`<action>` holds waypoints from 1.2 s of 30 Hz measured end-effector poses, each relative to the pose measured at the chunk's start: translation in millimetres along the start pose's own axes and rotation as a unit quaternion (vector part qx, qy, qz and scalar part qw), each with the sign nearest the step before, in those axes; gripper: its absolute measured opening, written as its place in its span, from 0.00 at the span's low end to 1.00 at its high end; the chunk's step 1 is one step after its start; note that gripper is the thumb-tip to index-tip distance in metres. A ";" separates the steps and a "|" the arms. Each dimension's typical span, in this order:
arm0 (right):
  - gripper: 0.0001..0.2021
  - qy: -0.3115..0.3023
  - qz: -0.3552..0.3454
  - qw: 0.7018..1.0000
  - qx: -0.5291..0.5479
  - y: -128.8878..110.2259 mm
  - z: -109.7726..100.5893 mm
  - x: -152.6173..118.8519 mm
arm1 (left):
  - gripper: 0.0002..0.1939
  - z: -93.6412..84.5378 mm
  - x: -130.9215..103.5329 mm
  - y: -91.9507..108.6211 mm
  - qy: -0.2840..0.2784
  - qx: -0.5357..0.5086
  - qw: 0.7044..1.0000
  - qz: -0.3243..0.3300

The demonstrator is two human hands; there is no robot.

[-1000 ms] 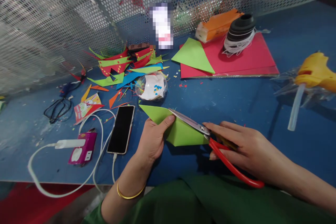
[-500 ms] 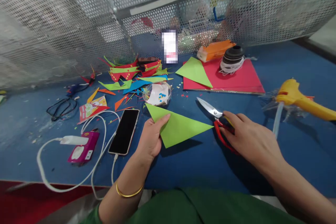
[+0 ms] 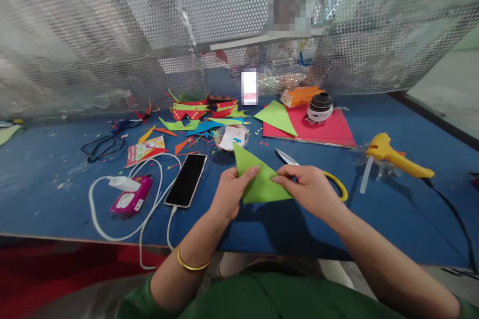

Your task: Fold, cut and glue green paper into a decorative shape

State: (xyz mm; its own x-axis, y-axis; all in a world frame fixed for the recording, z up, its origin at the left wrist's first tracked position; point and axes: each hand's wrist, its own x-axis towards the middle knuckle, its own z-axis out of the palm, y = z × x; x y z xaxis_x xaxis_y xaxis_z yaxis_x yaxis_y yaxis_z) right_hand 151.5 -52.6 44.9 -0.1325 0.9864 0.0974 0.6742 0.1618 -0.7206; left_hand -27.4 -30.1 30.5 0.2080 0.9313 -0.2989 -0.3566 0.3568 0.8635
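A folded, three-cornered piece of light green paper point(image 3: 262, 187) is held above the blue table in both hands. My left hand point(image 3: 230, 194) pinches its left side, the thumb lying on top. My right hand point(image 3: 309, 187) grips the right side between thumb and fingers, hiding that corner. Just behind my right hand lie scissors point(image 3: 286, 156) on the table, their blade pointing to the far left and a yellow handle loop showing at the right. A clear round dish point(image 3: 232, 138) with white paper and small blue bits stands beyond the green paper.
A phone point(image 3: 187, 179) on a white cable and a magenta power box point(image 3: 132, 197) lie left. Paper masks point(image 3: 190, 108) and scraps are behind. Red sheets point(image 3: 325, 132) carry green paper and a black-and-white spool point(image 3: 320, 108). A yellow glue gun point(image 3: 396, 154) lies right.
My right hand has let go of the scissors, now lying on the table, and moved left onto the green paper. The view has tilted up somewhat.
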 end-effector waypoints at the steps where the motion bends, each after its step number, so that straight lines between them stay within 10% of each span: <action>1: 0.16 0.017 0.018 0.999 0.024 0.3 2.2 -0.7 | 0.22 -1.6 -2.0 -0.4 -0.001 0.008 1.000 0.019; 11: 0.24 0.142 0.111 0.955 0.237 15.0 20.0 -2.1 | 0.14 -14.4 -6.9 -18.5 0.067 0.096 0.966 0.231; 21: 0.23 0.131 0.157 0.934 0.293 33.9 30.9 -3.3 | 0.05 -60.0 7.6 0.4 -0.043 0.257 0.945 0.197; 23: 0.22 0.155 0.160 0.933 0.284 36.9 36.8 -4.0 | 0.07 -70.2 4.3 9.2 0.032 0.300 0.922 0.243; 27: 0.21 0.202 0.142 0.937 0.249 34.3 44.6 -4.7 | 0.14 -58.8 -26.6 27.4 0.122 0.403 0.819 0.389; 30: 0.20 0.221 0.123 0.941 0.225 31.5 49.4 -3.6 | 0.16 -30.0 -51.4 24.3 -0.017 0.531 0.691 0.490; 36: 0.21 0.207 0.126 0.946 0.216 35.5 67.6 -3.7 | 0.37 -8.8 -34.3 -24.2 -0.155 0.751 0.527 0.365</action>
State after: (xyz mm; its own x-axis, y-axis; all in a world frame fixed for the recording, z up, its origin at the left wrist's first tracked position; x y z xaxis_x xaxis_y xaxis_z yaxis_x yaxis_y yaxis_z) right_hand 126.8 -52.5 -27.5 0.3487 0.9338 0.0804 0.2755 -0.0202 -0.9611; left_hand -34.0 -70.1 16.3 0.7367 0.6405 0.2167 0.6315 -0.7663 0.1181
